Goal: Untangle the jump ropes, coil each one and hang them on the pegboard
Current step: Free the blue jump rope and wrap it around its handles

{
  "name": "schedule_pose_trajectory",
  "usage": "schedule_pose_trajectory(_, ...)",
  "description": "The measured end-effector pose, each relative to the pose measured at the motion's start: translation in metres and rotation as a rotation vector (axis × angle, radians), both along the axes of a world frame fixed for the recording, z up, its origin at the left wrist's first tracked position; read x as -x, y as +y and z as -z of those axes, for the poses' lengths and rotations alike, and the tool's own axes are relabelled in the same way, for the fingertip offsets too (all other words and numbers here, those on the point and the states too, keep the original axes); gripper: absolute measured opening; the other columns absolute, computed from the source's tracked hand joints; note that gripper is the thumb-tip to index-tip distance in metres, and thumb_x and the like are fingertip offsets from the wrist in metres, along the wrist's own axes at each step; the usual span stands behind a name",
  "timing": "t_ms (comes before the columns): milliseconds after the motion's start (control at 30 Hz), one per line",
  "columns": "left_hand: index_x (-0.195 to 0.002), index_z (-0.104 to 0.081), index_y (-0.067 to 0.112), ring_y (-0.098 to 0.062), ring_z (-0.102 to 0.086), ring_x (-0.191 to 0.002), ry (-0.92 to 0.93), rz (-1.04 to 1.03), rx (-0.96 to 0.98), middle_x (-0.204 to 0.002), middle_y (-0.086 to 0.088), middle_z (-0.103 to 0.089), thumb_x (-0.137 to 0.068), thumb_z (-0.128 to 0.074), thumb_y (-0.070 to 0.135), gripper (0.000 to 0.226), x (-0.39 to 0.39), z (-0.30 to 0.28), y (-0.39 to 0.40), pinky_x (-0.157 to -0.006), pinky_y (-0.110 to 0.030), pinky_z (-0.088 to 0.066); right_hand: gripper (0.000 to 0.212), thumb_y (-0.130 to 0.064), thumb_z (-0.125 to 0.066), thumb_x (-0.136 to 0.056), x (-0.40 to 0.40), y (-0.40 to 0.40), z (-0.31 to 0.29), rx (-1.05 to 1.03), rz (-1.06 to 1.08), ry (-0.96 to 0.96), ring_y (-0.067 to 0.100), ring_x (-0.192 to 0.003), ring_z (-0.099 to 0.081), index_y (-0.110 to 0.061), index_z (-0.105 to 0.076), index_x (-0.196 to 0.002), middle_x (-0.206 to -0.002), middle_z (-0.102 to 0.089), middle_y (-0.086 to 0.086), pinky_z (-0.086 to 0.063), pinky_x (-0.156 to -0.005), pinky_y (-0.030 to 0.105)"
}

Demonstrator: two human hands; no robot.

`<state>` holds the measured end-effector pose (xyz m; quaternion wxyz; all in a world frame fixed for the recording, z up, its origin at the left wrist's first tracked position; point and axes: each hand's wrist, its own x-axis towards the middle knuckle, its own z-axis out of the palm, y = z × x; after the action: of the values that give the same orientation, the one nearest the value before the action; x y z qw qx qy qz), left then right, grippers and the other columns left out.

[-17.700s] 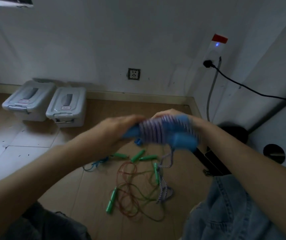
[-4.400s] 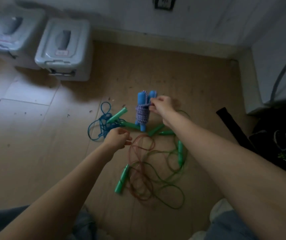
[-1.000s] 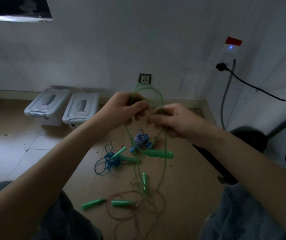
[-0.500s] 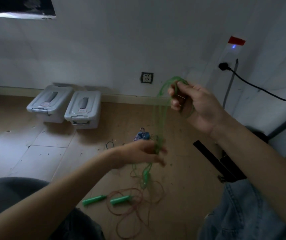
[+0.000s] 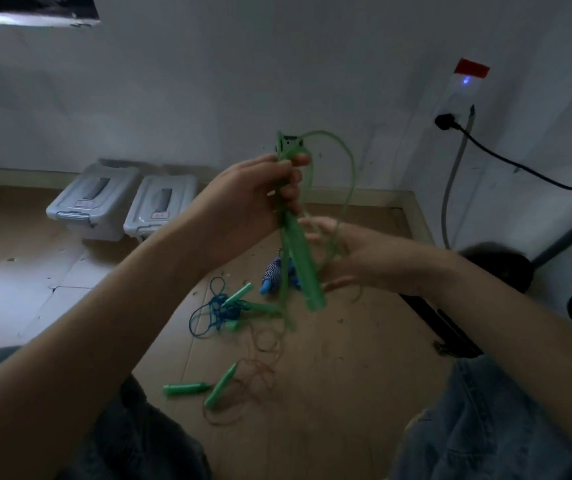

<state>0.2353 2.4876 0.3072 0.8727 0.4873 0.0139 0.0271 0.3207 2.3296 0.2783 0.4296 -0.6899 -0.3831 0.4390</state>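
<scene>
Fingers of the left hand [image 5: 253, 199] gripped the green rope [image 5: 341, 188] and its near-vertical handles [image 5: 303, 268], loop arching right over the open right hand [image 5: 347, 254] just beside

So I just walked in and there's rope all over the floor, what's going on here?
A person is sorting jump ropes. Their left hand grips the green rope and its handles, while the open right hand gathers a loop. One blue-handled rope lies coiled on the floor; a blue rope and a brown rope are still loose there.
</scene>
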Motion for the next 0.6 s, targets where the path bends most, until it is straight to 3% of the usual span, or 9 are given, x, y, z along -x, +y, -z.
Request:
schedule_pose_trajectory(67, -0.098, -0.059, 0.007, -0.009, -0.059, -0.069, -0.038, -0.006, 0.053, -0.077, -0.001, -0.058, -0.083, -0.048, 0.01, 0.019, 0.0, 0.002, 0.005, -0.068, -0.023, -0.052, 0.057, -0.005, -0.068, -0.079, 0.009, 0.006, 0.006, -0.102, -0.123, 0.16, 0.017, -0.1, -0.066, -0.021, -0.046, -0.129, -0.126, -0.059, -0.003, -0.056, -0.078, 0.028)
schedule_pose_trajectory(133, -0.1, -0.06, 0.007, -0.013, -0.062, -0.075, -0.02, -0.056, -0.009, -0.083, -0.004, -0.06, -0.089, -0.046, 0.008, 0.018, -0.001, 0.009, 0.009, -0.071, -0.024, -0.053, 0.04, -0.012, -0.072, -0.076, 0.016, 0.017, 0.008, -0.164, -0.07, 0.302, 0.014, -0.078, -0.065, -0.015, -0.057, -0.113, -0.1, -0.066, 0.002, -0.051, -0.063, 0.022)
schedule_pose_trajectory(167, -0.099, -0.06, 0.006, -0.014, -0.064, -0.074, 0.023, -0.099, -0.083, -0.083, -0.004, -0.061, -0.091, -0.046, 0.008, 0.017, -0.002, 0.016, 0.012, -0.068, -0.024, -0.054, 0.031, -0.016, -0.074, -0.074, 0.017, 0.022, 0.009, -0.169, 0.041, 0.304, 0.009, -0.063, -0.06, -0.014, -0.06, -0.101, -0.085, -0.063, 0.005, -0.046, -0.054, 0.019)
schedule_pose_trajectory(233, -0.093, -0.061, 0.006, -0.013, -0.067, -0.068, 0.175, -0.166, -0.219, -0.082, -0.005, -0.065, -0.092, -0.047, 0.006, 0.015, -0.003, 0.033, 0.019, -0.061, -0.024, -0.056, 0.014, -0.016, -0.072, -0.077, 0.012, 0.029, 0.018, -0.107, 0.314, 0.058, 0.001, -0.044, -0.047, -0.014, -0.058, -0.08, -0.066, -0.053, 0.0, -0.036, -0.043, 0.016)
schedule_pose_trajectory(300, -0.087, -0.062, 0.004, -0.014, -0.069, -0.066, 0.383, -0.141, -0.347, -0.082, -0.008, -0.068, -0.091, -0.048, 0.003, 0.014, -0.003, 0.054, 0.028, -0.061, -0.024, -0.058, 0.017, -0.014, -0.069, -0.082, -0.003, 0.031, 0.032, 0.087, 0.449, -0.421, 0.005, -0.055, -0.05, -0.014, -0.054, -0.073, -0.069, -0.053, -0.002, -0.037, -0.053, 0.019)
schedule_pose_trajectory(367, -0.086, -0.062, 0.005, -0.015, -0.067, -0.068, 0.614, -0.122, -0.603, -0.085, -0.009, -0.068, -0.09, -0.053, 0.007, 0.011, -0.003, 0.083, 0.037, -0.06, -0.022, -0.057, 0.01, -0.02, -0.067, -0.084, -0.018, 0.033, 0.046, 0.316, 0.361, -0.684, 0.014, -0.077, -0.053, -0.012, -0.06, -0.085, -0.086, -0.06, 0.004, -0.037, -0.059, 0.023)
schedule_pose_trajectory(433, -0.09, -0.062, 0.002, -0.013, -0.063, -0.065, 0.755, -0.151, -0.755, -0.082, -0.007, -0.066, -0.091, -0.053, 0.011, 0.012, -0.004, 0.114, 0.046, -0.057, -0.021, -0.052, 0.021, -0.023, -0.066, -0.084, -0.026, 0.038, 0.064, 0.493, 0.193, -0.721, 0.021, -0.091, -0.057, -0.011, -0.064, -0.101, -0.103, -0.064, 0.007, -0.044, -0.069, 0.026)
schedule_pose_trajectory(533, -0.099, -0.063, -0.002, -0.014, -0.061, -0.061, 0.845, -0.213, -0.841, -0.086, -0.014, -0.065, -0.09, -0.053, 0.008, 0.017, -0.003, 0.167, 0.058, -0.052, -0.02, -0.05, 0.028, -0.025, -0.064, -0.085, -0.026, 0.048, 0.109, 0.618, -0.052, -0.745, 0.027, -0.102, -0.059, -0.008, -0.064, -0.108, -0.11, -0.064, 0.009, -0.046, -0.078, 0.031)
schedule_pose_trajectory(600, -0.104, -0.064, -0.001, -0.026, -0.064, -0.081, 0.88, -0.205, -1.102, -0.099, -0.02, -0.064, -0.089, -0.052, 0.007, 0.021, -0.001, 0.208, 0.066, -0.066, -0.025, -0.051, 0.022, -0.022, -0.061, -0.087, -0.026, 0.054, 0.147, 0.667, -0.159, -0.774, 0.029, -0.106, -0.057, -0.008, -0.064, -0.104, -0.11, -0.063, 0.011, -0.04, -0.076, 0.028)
